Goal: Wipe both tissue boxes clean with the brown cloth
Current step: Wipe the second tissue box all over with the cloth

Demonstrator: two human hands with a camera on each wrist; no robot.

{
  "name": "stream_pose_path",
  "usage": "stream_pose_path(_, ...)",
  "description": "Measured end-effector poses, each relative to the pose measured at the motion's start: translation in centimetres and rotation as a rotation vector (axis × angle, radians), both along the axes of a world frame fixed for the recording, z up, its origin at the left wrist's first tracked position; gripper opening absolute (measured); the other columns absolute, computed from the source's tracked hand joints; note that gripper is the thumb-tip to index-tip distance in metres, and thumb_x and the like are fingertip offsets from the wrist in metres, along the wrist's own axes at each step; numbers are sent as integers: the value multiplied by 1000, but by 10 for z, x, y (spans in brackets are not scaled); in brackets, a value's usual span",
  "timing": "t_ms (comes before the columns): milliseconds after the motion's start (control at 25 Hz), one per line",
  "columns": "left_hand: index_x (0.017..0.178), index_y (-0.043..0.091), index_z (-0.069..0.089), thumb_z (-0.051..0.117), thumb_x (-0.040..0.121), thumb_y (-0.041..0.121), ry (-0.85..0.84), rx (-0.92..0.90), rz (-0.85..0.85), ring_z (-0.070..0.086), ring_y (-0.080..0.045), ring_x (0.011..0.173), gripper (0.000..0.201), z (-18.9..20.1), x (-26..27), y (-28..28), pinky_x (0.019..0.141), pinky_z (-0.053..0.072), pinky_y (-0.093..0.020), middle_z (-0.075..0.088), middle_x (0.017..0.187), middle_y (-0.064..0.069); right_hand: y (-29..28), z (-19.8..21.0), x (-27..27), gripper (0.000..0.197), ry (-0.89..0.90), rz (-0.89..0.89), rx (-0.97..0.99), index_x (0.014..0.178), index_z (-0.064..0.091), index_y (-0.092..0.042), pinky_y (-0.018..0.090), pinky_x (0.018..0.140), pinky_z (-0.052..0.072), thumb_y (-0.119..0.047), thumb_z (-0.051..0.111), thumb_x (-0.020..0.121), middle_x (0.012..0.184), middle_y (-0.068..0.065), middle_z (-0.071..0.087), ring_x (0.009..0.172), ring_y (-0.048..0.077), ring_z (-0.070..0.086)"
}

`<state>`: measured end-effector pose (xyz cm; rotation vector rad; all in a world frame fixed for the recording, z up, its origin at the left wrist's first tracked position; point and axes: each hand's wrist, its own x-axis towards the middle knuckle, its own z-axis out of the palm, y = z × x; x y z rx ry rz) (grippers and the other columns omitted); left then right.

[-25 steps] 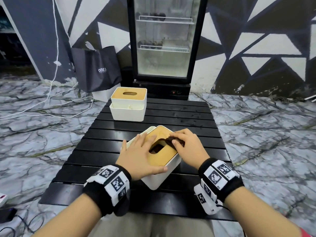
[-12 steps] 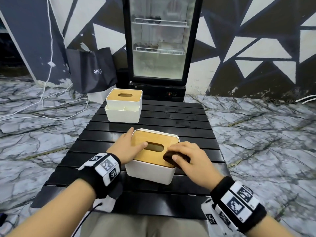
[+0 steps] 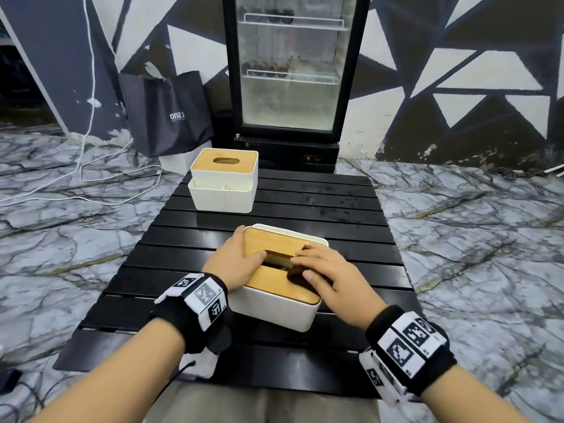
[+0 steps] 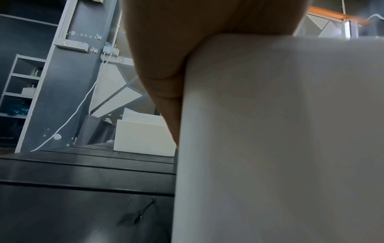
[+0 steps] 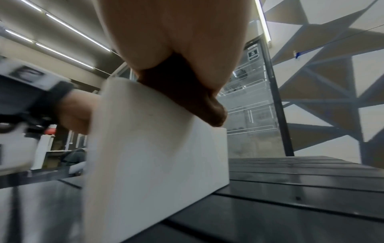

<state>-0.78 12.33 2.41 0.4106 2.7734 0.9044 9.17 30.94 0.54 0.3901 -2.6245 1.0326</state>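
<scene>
The near tissue box (image 3: 274, 303), white with a wooden lid, sits mid-table. My left hand (image 3: 235, 261) clasps its left end, with the thumb on the lid beside the slot and the palm against the white side (image 4: 280, 131). My right hand (image 3: 326, 273) presses the brown cloth (image 3: 294, 274) onto the lid's right half, fingertips at the slot. In the right wrist view the cloth (image 5: 187, 92) is bunched under the hand (image 5: 176, 32) on the box's top edge (image 5: 155, 148). The far tissue box (image 3: 224, 181) stands untouched at the table's back left.
The black slatted table (image 3: 320, 206) carries both boxes. A glass-door fridge (image 3: 290, 71) and a dark shopping bag (image 3: 168, 114) stand behind it, and white cables (image 3: 91, 184) trail over the marble floor on the left.
The near box has turned from diagonal to nearly square. My left hand has shifted from the lid to its left end. My right hand has slid the cloth from the lid's near right corner toward the slot.
</scene>
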Motion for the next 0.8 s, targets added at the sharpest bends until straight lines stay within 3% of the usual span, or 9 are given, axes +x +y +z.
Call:
stream_pose_path(160,146,19,21,51,92,39,23,22,5,48,-29,122,66,-1,2,0,95,39,-33,47,138,-10,12,4,-24,29,-54,-103,-3,118,59,-21,24,111,22,-14,50,92,122,-13,50,123,2,34)
stream_pose_path(240,148,18,17,51,92,39,20,23,23,46,-28,126,69,-2,2,1,98,38,-33,44,143,-9,8,1,-20,30,-38,-116,-6,118,59,-22,21,110,20,-14,51,91,120,-16,49,124,0,32)
stream_pose_path(400,150,19,15,51,92,40,21,23,36,43,-28,129,71,-3,4,1,101,37,-34,40,146,-8,-10,-8,11,34,52,-22,8,118,59,-26,9,107,16,-32,41,89,123,-20,49,126,-9,28)
stream_pose_path(640,149,21,16,50,92,40,18,1,19,45,-28,126,69,-1,4,0,97,38,-33,42,144,-7,-7,-8,12,35,35,43,28,118,58,-29,12,106,21,-35,39,90,123,-21,49,124,-4,33)
stream_pose_path(800,149,23,16,51,92,41,-1,22,27,44,-28,128,69,-2,4,-1,98,37,-33,41,146,-5,5,-5,-10,31,-8,-59,18,118,58,-29,16,106,20,-31,44,90,120,-22,48,122,1,34)
